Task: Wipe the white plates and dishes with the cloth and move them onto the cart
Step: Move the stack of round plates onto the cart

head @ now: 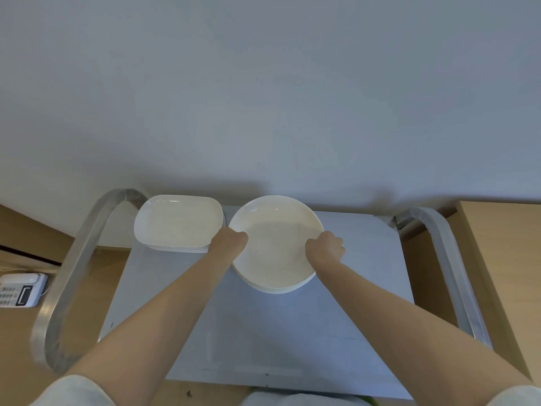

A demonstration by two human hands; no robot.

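A round white plate lies on top of a stack of round plates on the grey cart top, near the far edge. My left hand grips its left rim and my right hand grips its right rim. To the left, a stack of white rectangular dishes sits at the cart's far left corner, partly overhanging it. A bit of white cloth shows at the bottom edge.
Curved metal cart handles rise at the left and right. A white wall stands right behind the cart. A white desk phone rests on the wooden surface to the left. A wooden cabinet is on the right.
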